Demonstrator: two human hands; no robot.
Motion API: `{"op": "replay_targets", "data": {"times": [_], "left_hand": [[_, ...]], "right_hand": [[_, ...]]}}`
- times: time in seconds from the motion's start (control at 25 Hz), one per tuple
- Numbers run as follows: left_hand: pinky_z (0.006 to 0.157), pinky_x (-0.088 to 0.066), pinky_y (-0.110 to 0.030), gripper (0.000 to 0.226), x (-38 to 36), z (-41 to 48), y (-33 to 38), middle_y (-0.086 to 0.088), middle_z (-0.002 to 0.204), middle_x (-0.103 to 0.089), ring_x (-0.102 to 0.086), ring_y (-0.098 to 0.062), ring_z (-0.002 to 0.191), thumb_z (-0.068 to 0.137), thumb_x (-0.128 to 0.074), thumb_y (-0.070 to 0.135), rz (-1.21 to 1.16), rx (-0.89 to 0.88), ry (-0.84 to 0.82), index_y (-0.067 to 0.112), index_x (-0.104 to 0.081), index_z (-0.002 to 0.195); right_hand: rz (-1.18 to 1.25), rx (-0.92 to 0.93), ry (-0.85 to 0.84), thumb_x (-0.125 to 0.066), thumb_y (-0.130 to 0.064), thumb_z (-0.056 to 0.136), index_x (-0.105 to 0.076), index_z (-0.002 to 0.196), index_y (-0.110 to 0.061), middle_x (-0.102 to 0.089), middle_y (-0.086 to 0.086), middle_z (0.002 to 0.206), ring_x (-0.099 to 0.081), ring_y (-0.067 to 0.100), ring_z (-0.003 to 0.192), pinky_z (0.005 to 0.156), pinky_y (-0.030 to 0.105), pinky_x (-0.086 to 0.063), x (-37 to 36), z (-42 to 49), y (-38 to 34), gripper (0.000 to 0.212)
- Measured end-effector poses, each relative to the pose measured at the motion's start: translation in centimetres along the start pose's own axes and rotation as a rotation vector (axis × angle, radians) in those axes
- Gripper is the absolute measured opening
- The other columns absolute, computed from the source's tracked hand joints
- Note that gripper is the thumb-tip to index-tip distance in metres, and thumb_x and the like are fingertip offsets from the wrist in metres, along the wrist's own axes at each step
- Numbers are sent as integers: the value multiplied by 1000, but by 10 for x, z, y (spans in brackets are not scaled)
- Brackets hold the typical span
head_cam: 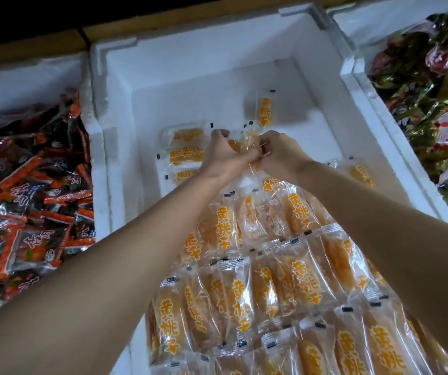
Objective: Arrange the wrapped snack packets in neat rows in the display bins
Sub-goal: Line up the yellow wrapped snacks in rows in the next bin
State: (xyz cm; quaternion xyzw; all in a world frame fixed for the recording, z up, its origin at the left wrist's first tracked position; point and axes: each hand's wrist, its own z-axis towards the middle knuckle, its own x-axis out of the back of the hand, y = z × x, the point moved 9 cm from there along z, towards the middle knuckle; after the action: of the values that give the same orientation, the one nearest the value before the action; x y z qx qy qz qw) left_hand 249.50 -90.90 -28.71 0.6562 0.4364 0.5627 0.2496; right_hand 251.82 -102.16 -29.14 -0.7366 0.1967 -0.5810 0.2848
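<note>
Packet of orange dried fruit in clear wrapping (248, 140) is being pinched between both hands above the middle of an open white foam bin (325, 77). The left grip (222, 155), a bare hand reaching in from the lower left, is curling its fingers around the packet's left side. The right grip (277, 155), a bare hand coming from the right, is clenching the crinkled wrapper on the other side. The two hands are touching each other; whether they are holding more than one packet cannot be told.

Below the forearms, neat rows of matching clear packets with orange lettering (258, 266) are filling the near half of the bin, standing side by side and overlapping. Just left of the hands, three like packets turned sideways (187, 155) are lying in a short stack on the bin floor. A single upright packet (264, 110) is sitting farther back, apart from the rest, and another loose packet (360, 174) is lying near the right wall.

To the left, a second white foam bin (28, 77) is holding a loose heap of red and black wrapped snacks (28, 198). To the right, a pile of green and red shiny packets (433, 104) is sitting in a neighbouring bin. A brown wooden edge (190, 20) is running along the back.
</note>
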Motion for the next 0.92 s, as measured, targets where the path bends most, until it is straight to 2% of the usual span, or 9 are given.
{"op": "replay_targets", "data": {"times": [0.08,0.16,0.24,0.32,0.44,0.6,0.68,0.76,0.92], "left_hand": [[63,-38,-13,67,10,-6,8,4,110,-46,-51,-11,92,84,-71,29,-39,-55,70,12,-34,136],[53,-37,-5,62,23,-19,16,9,95,-48,-51,-4,79,84,-71,27,-104,-93,127,13,-36,133],[53,-38,-2,58,33,-36,23,12,86,-46,-50,2,68,83,-71,23,-183,-132,168,15,-38,130],[57,-39,-3,55,37,-57,29,11,84,-50,-52,10,61,82,-72,19,-247,-188,174,17,-39,127],[62,-41,-3,53,33,-91,36,12,85,-54,-53,15,62,82,-73,16,-280,-251,137,23,-38,121],[61,-42,-4,56,4,-133,35,12,84,-55,-55,12,65,82,-73,17,-290,-243,21,28,-37,123],[60,-42,-4,56,-10,-147,33,8,89,-56,-55,10,65,82,-74,20,-303,-235,-16,29,-37,124],[60,-41,-4,56,-22,-159,35,8,90,-56,-55,11,66,82,-73,20,-304,-248,-58,27,-37,125],[66,-42,-5,61,-38,-177,37,10,97,-57,-57,12,73,83,-72,23,-274,-266,-125,23,-38,132]], "right_hand": [[118,-11,97,-61,-12,83,-58,104,-7,-63,5,94,-59,25,92,72,28,-45,14,-4,1,22],[345,-24,186,-64,-12,84,-47,112,-12,-56,-7,85,-56,18,87,77,28,-44,33,-25,2,33],[553,23,186,-64,-6,85,-40,106,-19,-49,-10,78,-53,6,73,72,20,-44,50,-58,2,34],[633,37,116,-61,-5,87,-38,103,-21,-46,-11,72,-48,-1,59,59,10,-40,54,-98,8,32],[535,66,13,-58,-11,89,-43,87,-19,-43,-15,59,-40,2,56,54,12,-36,55,-155,20,18],[226,79,-61,-55,-27,90,-45,78,-24,-52,-14,61,-45,3,53,54,15,-34,37,-215,35,16],[103,56,-71,-52,-37,90,-44,91,-33,-59,-21,75,-55,2,62,59,17,-38,25,-237,48,9],[7,32,-75,-48,-39,91,-34,107,-41,-59,-20,79,-58,4,75,72,26,-45,19,-252,60,21],[-46,61,-18,-48,-33,93,-33,111,-31,-57,-15,83,-57,12,86,83,34,-43,22,-267,63,23]]}}
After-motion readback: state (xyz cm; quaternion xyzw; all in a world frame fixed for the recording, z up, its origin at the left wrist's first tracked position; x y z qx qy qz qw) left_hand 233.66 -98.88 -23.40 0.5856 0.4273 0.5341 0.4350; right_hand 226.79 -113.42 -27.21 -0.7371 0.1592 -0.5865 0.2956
